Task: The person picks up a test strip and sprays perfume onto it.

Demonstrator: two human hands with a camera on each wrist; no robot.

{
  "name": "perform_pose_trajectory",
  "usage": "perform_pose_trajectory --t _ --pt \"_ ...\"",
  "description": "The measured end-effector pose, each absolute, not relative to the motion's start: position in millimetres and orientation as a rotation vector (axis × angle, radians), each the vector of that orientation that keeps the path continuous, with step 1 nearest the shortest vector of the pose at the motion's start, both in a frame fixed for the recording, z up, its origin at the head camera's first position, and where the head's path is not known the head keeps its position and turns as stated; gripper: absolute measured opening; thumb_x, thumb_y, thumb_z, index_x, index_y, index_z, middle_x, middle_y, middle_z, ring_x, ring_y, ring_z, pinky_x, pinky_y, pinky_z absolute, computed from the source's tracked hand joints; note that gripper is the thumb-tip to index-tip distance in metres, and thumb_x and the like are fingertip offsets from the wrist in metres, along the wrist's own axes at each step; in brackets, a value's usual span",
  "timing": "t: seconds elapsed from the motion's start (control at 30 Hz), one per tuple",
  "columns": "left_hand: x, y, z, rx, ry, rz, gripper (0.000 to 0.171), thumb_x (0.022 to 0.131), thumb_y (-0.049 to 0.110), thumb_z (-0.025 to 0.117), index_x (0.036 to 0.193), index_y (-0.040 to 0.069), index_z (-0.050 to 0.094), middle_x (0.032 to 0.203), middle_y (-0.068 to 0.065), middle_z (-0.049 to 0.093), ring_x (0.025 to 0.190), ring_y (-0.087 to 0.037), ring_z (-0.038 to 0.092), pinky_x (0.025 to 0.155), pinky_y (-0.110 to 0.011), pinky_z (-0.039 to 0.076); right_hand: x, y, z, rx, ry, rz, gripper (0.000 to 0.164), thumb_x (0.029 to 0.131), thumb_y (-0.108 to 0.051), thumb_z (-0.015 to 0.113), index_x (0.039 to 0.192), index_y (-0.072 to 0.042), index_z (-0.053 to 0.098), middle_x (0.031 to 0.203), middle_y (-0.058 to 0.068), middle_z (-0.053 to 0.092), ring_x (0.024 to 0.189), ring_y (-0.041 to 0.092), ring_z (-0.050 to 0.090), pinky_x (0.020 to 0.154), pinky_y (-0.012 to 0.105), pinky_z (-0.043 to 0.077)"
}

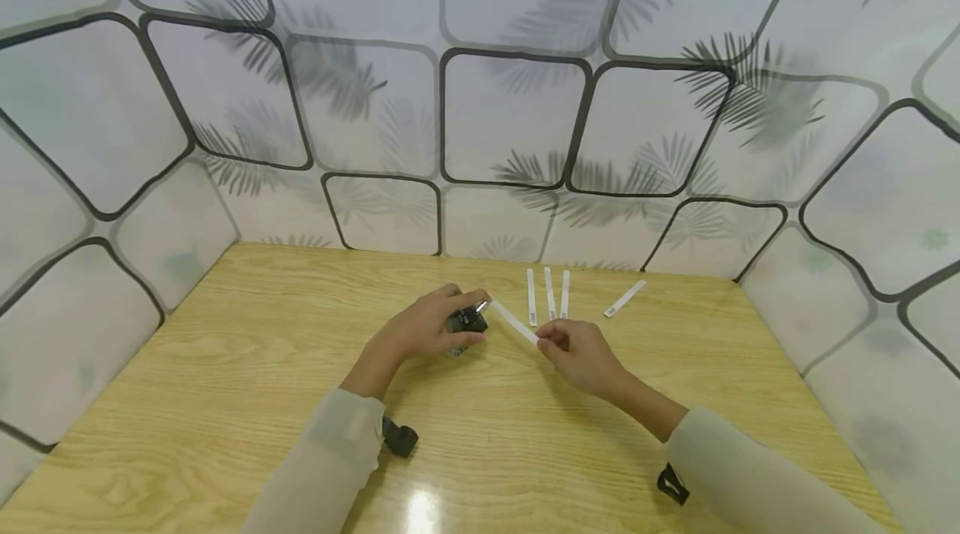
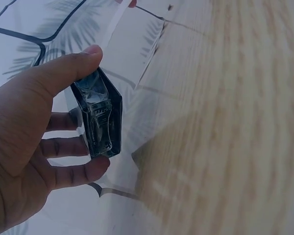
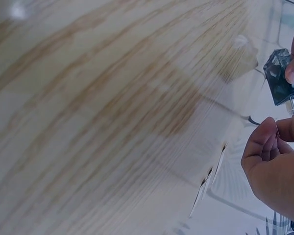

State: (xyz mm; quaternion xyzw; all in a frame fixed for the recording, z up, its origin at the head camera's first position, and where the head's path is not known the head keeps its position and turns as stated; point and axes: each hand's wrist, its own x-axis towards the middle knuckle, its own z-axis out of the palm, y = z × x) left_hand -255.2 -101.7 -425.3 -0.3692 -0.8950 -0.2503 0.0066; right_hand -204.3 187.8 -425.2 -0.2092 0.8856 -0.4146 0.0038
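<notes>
A dark, faceted glass perfume bottle is in my left hand, tilted with its silver spray top toward the right. In the left wrist view, my thumb lies near the upper end of the bottle and other fingers wrap its lower part. My right hand pinches one end of a white paper test strip. The strip's far end reaches close to the spray top. In the right wrist view, the bottle shows just beyond my right hand.
Three white paper strips lie side by side on the wooden table, behind my right hand. Another strip lies slanted farther right. A patterned curtain encloses the table's back and sides.
</notes>
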Motion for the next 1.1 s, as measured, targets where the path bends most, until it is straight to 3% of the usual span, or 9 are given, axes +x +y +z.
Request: perform_pose_trajectory --t 0.13,0.37,0.6,0.83,1.1 --pt "-255.7 -101.6 -426.3 -1.15 -2.799 -0.787 0.067 0.098 0.044 0.07 0.155 0.017 0.048 0.124 -0.014 0.059 0.105 -0.027 0.061 0.089 -0.048 0.051 -204.2 188.5 -424.9 -0.647 2.78 -1.293 0.014 0.1 -0.003 0.064 0.109 0.005 0.071 0.09 0.014 0.072 0.078 0.027 0.069 0.064 0.025 0.054" --pt "-255.4 -102.0 -424.3 -1.156 -2.781 -0.812 0.065 0.097 0.043 0.071 0.154 0.021 0.048 0.118 -0.011 0.059 0.088 -0.02 0.055 0.079 -0.041 0.049 -204.4 188.8 -422.5 -0.637 2.779 -1.293 0.015 0.101 -0.005 0.064 0.11 0.006 0.071 0.089 0.015 0.071 0.075 0.028 0.068 0.062 0.026 0.054" --pt "-254.3 -102.6 -420.7 -1.126 -2.801 -0.787 0.07 0.097 0.049 0.069 0.156 0.022 0.046 0.126 -0.012 0.058 0.097 -0.024 0.059 0.085 -0.045 0.051 -213.3 186.5 -420.4 -0.572 2.822 -1.295 0.016 0.101 -0.008 0.064 0.111 0.003 0.072 0.087 0.013 0.071 0.072 0.021 0.066 0.062 0.026 0.053" --pt "-253.4 -103.7 -418.4 -1.137 -2.783 -0.797 0.069 0.097 0.048 0.069 0.156 0.019 0.046 0.125 -0.013 0.059 0.087 -0.018 0.054 0.079 -0.043 0.049 -229.5 181.7 -422.6 -0.469 2.85 -1.275 0.018 0.101 -0.01 0.064 0.111 0.002 0.073 0.094 0.013 0.074 0.081 0.018 0.067 0.071 0.032 0.055" --pt "-254.9 -105.0 -419.5 -1.122 -2.788 -0.797 0.069 0.097 0.047 0.07 0.156 0.021 0.046 0.121 -0.011 0.059 0.083 -0.017 0.051 0.077 -0.04 0.047 -249.4 174.4 -428.7 -0.322 2.742 -1.378 0.018 0.1 -0.006 0.063 0.112 0.006 0.071 0.086 0.016 0.071 0.067 0.019 0.063 0.056 0.025 0.048"
